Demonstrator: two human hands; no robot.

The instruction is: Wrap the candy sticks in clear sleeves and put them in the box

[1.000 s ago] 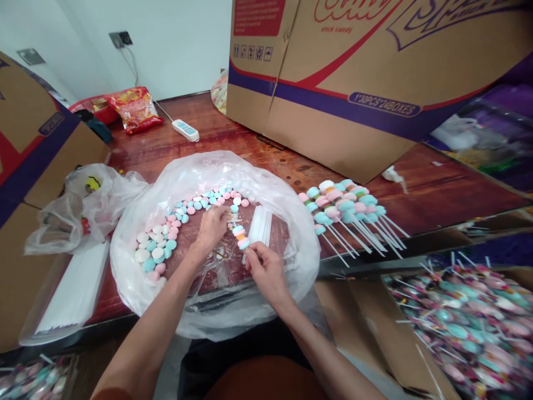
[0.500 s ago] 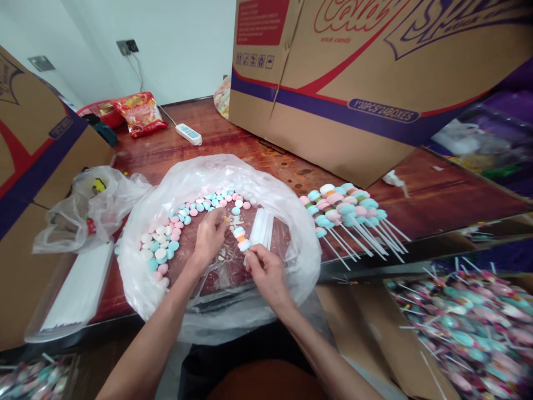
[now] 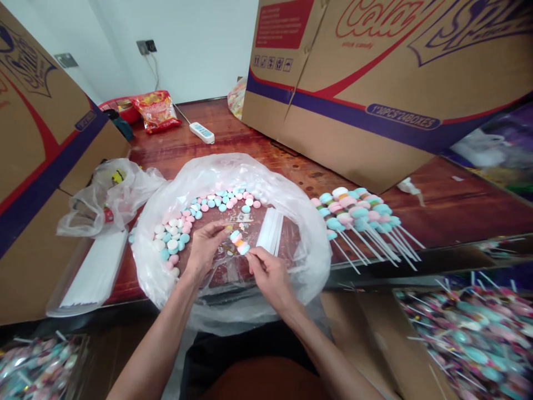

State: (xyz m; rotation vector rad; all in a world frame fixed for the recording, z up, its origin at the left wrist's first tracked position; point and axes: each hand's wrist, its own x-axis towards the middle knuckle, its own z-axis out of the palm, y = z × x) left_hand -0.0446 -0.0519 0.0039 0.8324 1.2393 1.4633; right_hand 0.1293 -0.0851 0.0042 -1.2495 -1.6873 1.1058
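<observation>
My right hand (image 3: 266, 269) pinches the stick of a candy skewer (image 3: 239, 242) that carries a few pastel discs in blue, orange and pink. My left hand (image 3: 206, 247) is curled with its fingertips at the skewer's far end; whether it holds a candy I cannot make out. Both hands are inside an open clear plastic bag (image 3: 300, 222) on the wooden table (image 3: 437, 205). Loose pink, blue and white candy discs (image 3: 183, 228) lie in an arc in the bag. A bundle of white sticks (image 3: 271, 231) lies just right of the skewer.
Several finished candy skewers (image 3: 358, 214) lie fanned on the table to the right. Big cardboard boxes (image 3: 375, 83) stand behind and at the left (image 3: 37, 166). A packet of white sticks (image 3: 94, 269), a crumpled bag (image 3: 108, 194), a power strip (image 3: 201, 132) and bins of wrapped skewers (image 3: 466, 328) surround me.
The view has shifted, so everything sits further right. My left hand has come down from the loose candies toward the skewer tip. My right hand keeps its hold on the stick.
</observation>
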